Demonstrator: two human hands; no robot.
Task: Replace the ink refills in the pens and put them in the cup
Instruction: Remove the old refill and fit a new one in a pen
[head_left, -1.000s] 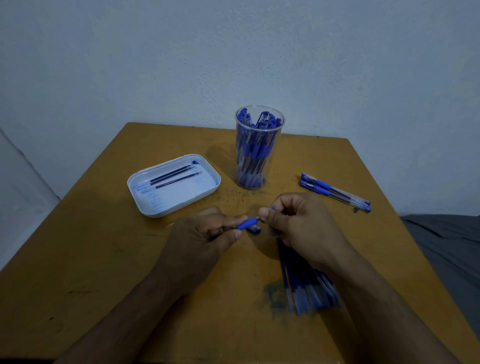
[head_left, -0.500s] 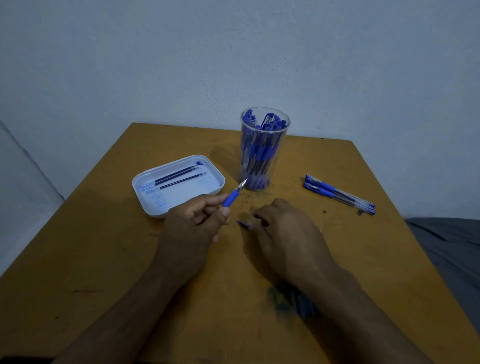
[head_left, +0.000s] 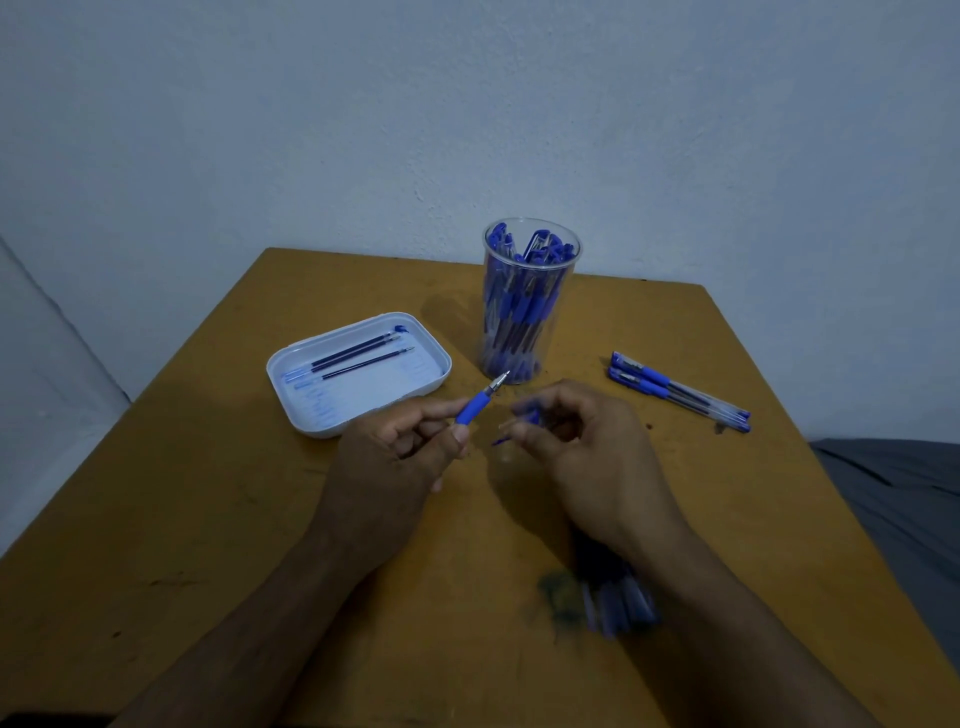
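1. while the left hand (head_left: 400, 457) grips a pen (head_left: 480, 402), the right hand (head_left: 582, 447) pinches something blurred, maybe its cap.
2. beyond both, the cup (head_left: 530, 301) looks nearly full; two pens (head_left: 675, 389) wait right of the right hand.

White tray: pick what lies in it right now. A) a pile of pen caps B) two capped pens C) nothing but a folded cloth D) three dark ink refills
D: the white tray left of the cup holds three dark ink refills lying side by side; the capped pens lie on the table instead.
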